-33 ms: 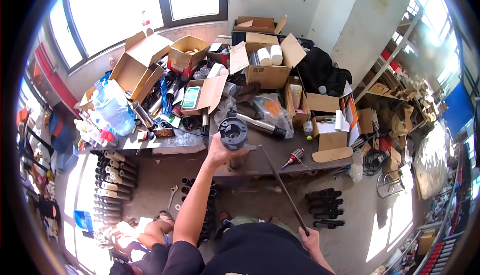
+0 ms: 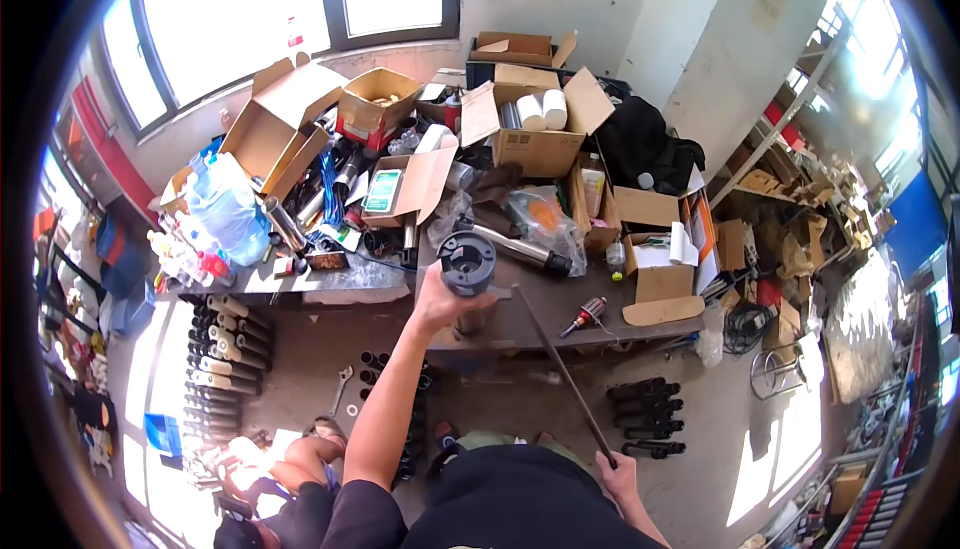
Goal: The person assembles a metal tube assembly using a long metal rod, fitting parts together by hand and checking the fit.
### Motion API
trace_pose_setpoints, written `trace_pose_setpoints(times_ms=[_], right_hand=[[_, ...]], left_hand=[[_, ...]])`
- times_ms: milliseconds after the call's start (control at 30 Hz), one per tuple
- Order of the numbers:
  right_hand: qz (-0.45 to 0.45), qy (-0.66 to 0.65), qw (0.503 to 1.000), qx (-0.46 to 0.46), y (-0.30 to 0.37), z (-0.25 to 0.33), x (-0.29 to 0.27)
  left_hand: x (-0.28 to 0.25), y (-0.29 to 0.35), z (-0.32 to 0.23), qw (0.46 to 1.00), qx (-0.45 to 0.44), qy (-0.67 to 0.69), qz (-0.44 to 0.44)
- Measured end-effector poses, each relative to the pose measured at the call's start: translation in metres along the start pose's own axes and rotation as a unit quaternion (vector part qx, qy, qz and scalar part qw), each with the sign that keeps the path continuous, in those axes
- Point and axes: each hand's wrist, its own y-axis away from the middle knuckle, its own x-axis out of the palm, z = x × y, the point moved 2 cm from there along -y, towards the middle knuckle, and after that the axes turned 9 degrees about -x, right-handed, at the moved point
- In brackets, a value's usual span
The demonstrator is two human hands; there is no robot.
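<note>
My left hand (image 2: 438,301) is stretched forward and wraps the side of a dark round metal part (image 2: 468,257) with a hollow centre. The part stands upright at the near edge of the workbench (image 2: 560,324). Low at the right, my right hand (image 2: 620,469) grips the near end of a long thin dark rod (image 2: 560,374). The rod slants up and to the left, and its far end reaches the round part beside my left hand.
Open cardboard boxes (image 2: 530,139), a blue water jug (image 2: 225,211), a steel cylinder (image 2: 520,247) and a red-handled screwdriver (image 2: 586,315) crowd the bench. Black tubes (image 2: 650,419) and rows of pale tubes (image 2: 225,354) lie on the floor. Another person (image 2: 290,474) sits at lower left.
</note>
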Motion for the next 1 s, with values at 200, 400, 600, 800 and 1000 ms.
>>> trace_pose_setpoints(times_ms=[200,400,600,800,1000], right_hand=[[0.019,0.032,0.994,-0.099,-0.052,0.035,-0.038],[-0.024,0.076,0.985,-0.153,-0.09,0.108,-0.081],[0.248,0.093,0.791,-0.552,-0.068,0.251,-0.023],[0.309,0.048,0.391,-0.865,-0.067,0.444,0.133],[0.332,0.389,0.365,-0.778,-0.27,0.594,0.3]], left_hand=[[0.03,0.007,-0.005,0.95,0.034,-0.007,-0.312],[0.036,0.011,-0.009,0.955,0.039,-0.05,-0.29],[0.035,-0.013,-0.007,0.968,-0.004,-0.048,-0.245],[0.035,0.018,0.001,0.943,0.049,-0.025,-0.328],[0.046,0.027,0.02,0.942,0.069,-0.051,-0.325]])
